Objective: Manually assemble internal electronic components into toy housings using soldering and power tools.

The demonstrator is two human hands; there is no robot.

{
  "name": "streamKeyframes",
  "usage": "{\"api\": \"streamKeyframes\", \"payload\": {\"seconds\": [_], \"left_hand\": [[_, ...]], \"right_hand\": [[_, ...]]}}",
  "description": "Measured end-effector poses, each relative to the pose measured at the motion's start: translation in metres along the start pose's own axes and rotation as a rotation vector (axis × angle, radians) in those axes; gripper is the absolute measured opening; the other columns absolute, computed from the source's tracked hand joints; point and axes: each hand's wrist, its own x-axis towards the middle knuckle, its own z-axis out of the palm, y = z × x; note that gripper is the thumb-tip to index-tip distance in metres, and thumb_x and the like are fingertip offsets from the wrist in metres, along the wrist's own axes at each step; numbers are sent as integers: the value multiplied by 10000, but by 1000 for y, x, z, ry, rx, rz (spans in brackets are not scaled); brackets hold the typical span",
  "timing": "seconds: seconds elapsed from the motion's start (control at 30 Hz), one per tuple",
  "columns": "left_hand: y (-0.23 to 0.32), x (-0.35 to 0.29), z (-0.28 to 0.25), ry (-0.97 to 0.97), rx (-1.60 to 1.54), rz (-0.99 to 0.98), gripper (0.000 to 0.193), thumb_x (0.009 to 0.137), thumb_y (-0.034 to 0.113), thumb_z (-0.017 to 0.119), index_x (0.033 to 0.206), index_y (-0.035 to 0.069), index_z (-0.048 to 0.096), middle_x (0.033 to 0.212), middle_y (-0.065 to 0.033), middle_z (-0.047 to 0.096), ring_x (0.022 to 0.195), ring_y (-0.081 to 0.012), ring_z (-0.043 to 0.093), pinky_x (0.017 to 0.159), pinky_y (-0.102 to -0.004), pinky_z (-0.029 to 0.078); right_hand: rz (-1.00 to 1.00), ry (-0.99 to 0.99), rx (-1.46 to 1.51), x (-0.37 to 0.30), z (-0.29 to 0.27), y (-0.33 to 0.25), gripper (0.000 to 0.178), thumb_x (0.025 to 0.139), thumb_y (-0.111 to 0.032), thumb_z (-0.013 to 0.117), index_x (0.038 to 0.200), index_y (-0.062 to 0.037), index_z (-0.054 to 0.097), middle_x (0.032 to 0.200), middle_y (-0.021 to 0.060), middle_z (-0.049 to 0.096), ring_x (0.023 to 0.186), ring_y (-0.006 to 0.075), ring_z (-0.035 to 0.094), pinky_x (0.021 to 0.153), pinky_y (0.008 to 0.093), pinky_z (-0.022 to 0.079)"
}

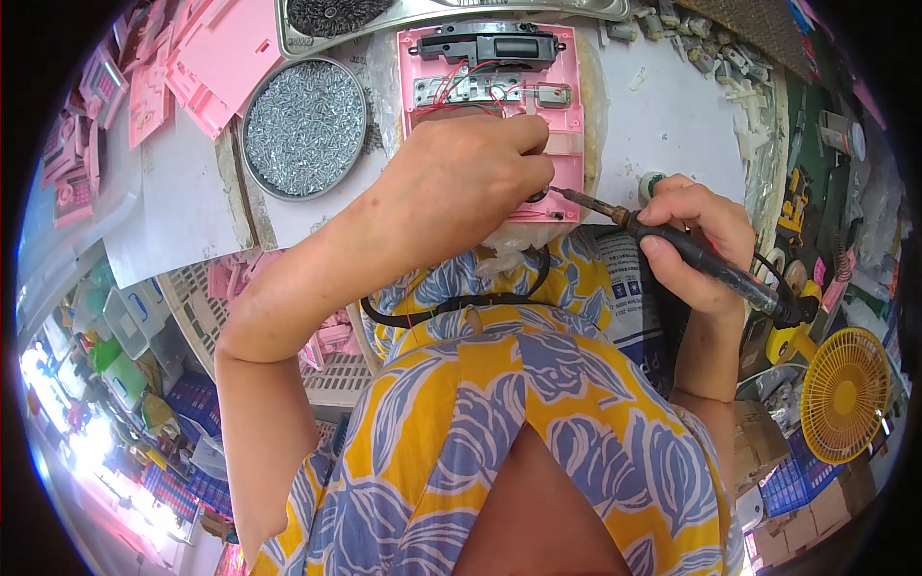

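Note:
A pink plastic housing lies on the worktable in front of me, with a black module, a metal plate and thin red and green wires inside. My left hand is over its lower part, fingers pinched together; what they hold is hidden beneath them, though a small dark part shows under the fingertips. In my right hand is a soldering iron, black-handled, its tip pointing left. The tip is close to the left fingertips, at the housing's lower right; I cannot tell whether it touches anything.
A round metal tin of small screws stands left of the housing. Pink panels are piled at the far left. Across the back lies a metal tray with a dark wire coil. Small white parts lie right; a yellow fan stands lower right.

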Motion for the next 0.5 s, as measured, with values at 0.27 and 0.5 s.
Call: {"api": "streamKeyframes", "payload": {"seconds": [0.27,0.5], "left_hand": [[-1,1,-2,-38,-23,-15,202,764,35,724,954,80,671,935,-59,618,825,-293,656,674,-401,534],[4,2,-2,-27,59,24,176,767,54,712,936,77,668,930,-55,608,809,-275,655,673,-389,541]], "right_hand": [[-25,6,-6,0,1,0,208,810,-63,768,988,12,689,760,41,630,571,66,523,539,232,377],[-34,1,-30,4,2,0,211,797,-79,777,979,-5,700,722,26,611,558,72,505,544,236,377]]}}
